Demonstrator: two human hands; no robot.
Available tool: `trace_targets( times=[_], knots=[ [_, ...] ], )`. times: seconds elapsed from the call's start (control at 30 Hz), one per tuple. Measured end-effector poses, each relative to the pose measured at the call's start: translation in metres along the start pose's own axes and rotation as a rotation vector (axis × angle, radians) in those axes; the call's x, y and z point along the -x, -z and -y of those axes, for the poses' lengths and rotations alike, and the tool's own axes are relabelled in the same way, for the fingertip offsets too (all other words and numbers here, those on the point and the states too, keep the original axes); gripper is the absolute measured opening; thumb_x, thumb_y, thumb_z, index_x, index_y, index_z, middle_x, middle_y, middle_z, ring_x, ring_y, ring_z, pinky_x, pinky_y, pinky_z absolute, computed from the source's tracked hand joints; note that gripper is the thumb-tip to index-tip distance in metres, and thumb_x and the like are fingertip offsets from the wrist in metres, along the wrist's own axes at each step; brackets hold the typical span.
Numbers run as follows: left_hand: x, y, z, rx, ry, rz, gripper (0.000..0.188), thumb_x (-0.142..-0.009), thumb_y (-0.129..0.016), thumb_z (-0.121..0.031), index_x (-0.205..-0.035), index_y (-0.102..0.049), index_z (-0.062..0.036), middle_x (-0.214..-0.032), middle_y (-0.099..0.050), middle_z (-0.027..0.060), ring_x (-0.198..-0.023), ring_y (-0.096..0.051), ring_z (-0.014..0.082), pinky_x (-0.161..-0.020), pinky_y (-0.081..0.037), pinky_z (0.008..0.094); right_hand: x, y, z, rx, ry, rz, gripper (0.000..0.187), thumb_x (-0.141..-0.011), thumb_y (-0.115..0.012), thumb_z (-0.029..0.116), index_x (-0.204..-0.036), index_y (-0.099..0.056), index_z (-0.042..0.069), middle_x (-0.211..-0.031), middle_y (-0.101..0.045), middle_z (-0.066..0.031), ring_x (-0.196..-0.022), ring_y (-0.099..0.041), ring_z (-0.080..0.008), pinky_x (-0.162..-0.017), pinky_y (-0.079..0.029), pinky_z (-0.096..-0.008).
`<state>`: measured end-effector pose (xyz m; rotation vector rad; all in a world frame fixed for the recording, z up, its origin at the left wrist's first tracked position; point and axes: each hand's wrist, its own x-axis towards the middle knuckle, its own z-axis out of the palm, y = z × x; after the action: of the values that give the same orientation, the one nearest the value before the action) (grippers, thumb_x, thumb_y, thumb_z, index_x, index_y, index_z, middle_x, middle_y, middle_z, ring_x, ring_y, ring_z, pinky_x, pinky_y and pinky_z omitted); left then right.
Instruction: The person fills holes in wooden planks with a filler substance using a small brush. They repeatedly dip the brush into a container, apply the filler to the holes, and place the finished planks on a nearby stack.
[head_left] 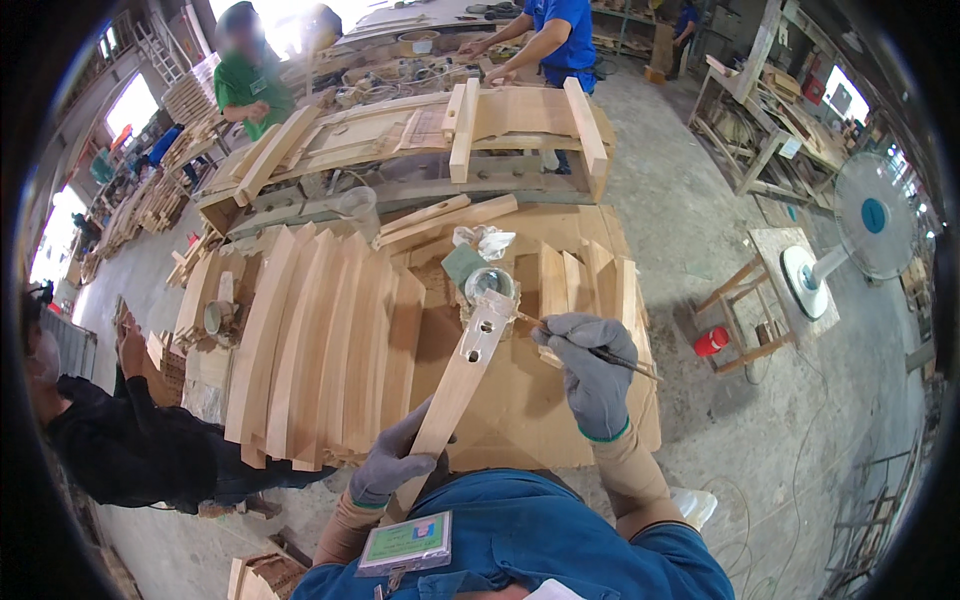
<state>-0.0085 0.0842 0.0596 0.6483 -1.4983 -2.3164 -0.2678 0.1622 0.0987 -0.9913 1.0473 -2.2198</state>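
Note:
My left hand (392, 462), in a grey glove, is closed round the lower part of a long pale wooden slat (450, 395). The slat slants up and away from me, two oval holes near its far end. In my right hand (592, 368), also gloved in grey, is a thin paintbrush (628, 366). Its tip is close to the slat's far end; I cannot tell if they touch. Just behind that end stands a small clear jar (490, 284), partly hidden by the slat. A green sponge-like block (461, 265) and crumpled white plastic (487, 241) lie beside it.
Several curved wooden slats (320, 350) lie side by side on the left, and shorter pieces (582, 282) on the right, over cardboard (505, 430). A long workbench (400, 165) stands beyond. A person in black is at left; others work behind. A fan (805, 280) stands at right.

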Motion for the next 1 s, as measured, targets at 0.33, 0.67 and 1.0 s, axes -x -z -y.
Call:
trace_targets(
  times=[0.33,0.67,1.0],
  knots=[
    [0.001,0.001,0.003,0.059,-0.018,0.022,0.089,-0.074,-0.073,-0.02,-0.145,-0.025,0.003,-0.108,-0.057,0.0129,-0.083,-0.059,0.0125,-0.07,-0.049,0.0243,-0.011,0.006,-0.011,0.034,0.18,0.093,0.02,-0.077,-0.061,-0.017,-0.083,-0.053,0.0,-0.098,-0.064,-0.0179,-0.095,-0.064,-0.0257,-0.086,-0.055,-0.038],
    [0.0,0.005,0.004,0.054,-0.013,-0.02,0.086,-0.074,-0.071,-0.016,-0.144,-0.026,0.0036,-0.122,-0.053,0.0112,-0.103,-0.054,0.0167,-0.078,-0.049,0.0267,-0.001,-0.006,-0.005,-0.083,-0.094,0.006,0.021,-0.078,-0.055,-0.016,-0.087,-0.049,0.002,-0.092,-0.064,-0.0203,-0.083,-0.066,-0.0275,-0.075,-0.057,-0.0388],
    [-0.002,0.008,0.008,0.009,0.019,-0.038,0.084,-0.07,-0.065,-0.004,-0.144,-0.026,0.0033,-0.125,-0.052,0.0111,-0.103,-0.055,0.0164,-0.081,-0.048,0.0269,0.006,0.004,-0.013,-0.226,-0.104,-0.047,0.012,-0.085,-0.053,-0.009,-0.086,-0.048,0.002,-0.091,-0.064,-0.0208,-0.077,-0.066,-0.025,-0.067,-0.058,-0.0387]
  ],
)
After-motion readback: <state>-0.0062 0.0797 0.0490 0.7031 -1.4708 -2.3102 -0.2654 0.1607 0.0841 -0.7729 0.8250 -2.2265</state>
